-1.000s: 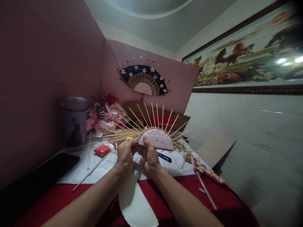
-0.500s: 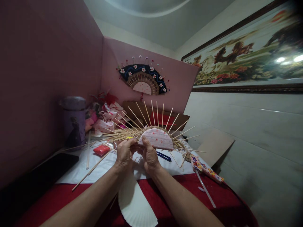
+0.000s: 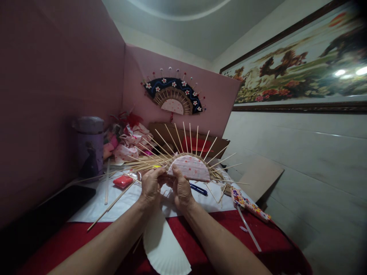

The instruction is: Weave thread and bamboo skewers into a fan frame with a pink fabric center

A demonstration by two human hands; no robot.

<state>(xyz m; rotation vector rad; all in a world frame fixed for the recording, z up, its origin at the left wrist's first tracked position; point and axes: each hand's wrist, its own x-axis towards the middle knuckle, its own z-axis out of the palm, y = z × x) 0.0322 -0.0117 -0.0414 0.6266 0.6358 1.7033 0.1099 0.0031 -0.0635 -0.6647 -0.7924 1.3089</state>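
A half-round fan base (image 3: 190, 168), covered in pink dotted cloth, is held up over the table with thin wooden sticks fanning out of its curved edge. Brown cord or weaving runs along that curve. My left hand (image 3: 150, 185) pinches the base's left corner between thumb and fingers. With its thumb pressed on the cloth front, my right hand (image 3: 182, 189) grips the lower left part; its other fingers are behind and partly hidden. Below my wrists lies a white pleated paper plate piece (image 3: 166, 244). A blue utility knife (image 3: 198, 188) rests just behind my right hand.
A purple tumbler (image 3: 90, 149), a dark phone (image 3: 69, 200) and a red packet (image 3: 123, 181) are on the left. Loose sticks (image 3: 146, 163) lie behind. At right is a flowered glue gun (image 3: 249, 206) with a clear glue stick. A finished dark fan (image 3: 173, 93) hangs on the pink board.
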